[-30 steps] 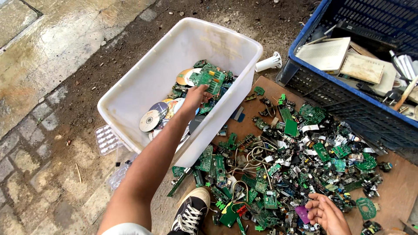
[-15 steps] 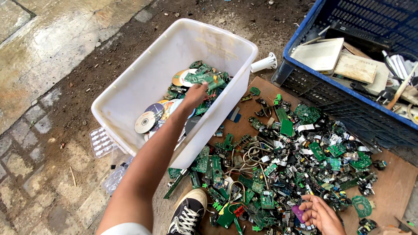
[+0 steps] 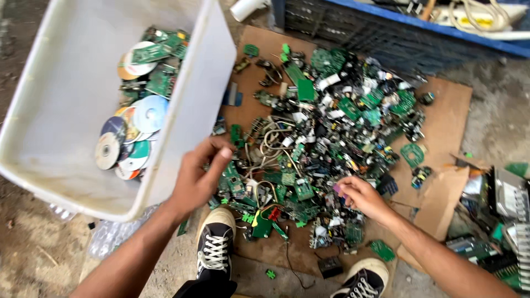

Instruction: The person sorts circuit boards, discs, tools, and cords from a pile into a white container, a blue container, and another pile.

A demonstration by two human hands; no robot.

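Head view shows the left hand (image 3: 199, 176) open with bent fingers, holding nothing, just beside the white bin (image 3: 61, 110). Shiny discs (image 3: 130, 132) and green boards lie inside the bin, up and left of that hand. The right hand (image 3: 359, 197) pinches a small purple bit (image 3: 338, 191) over the pile of green boards (image 3: 326, 138) on brown cardboard (image 3: 447, 110). Two black shoes (image 3: 215, 243) sit below the hands
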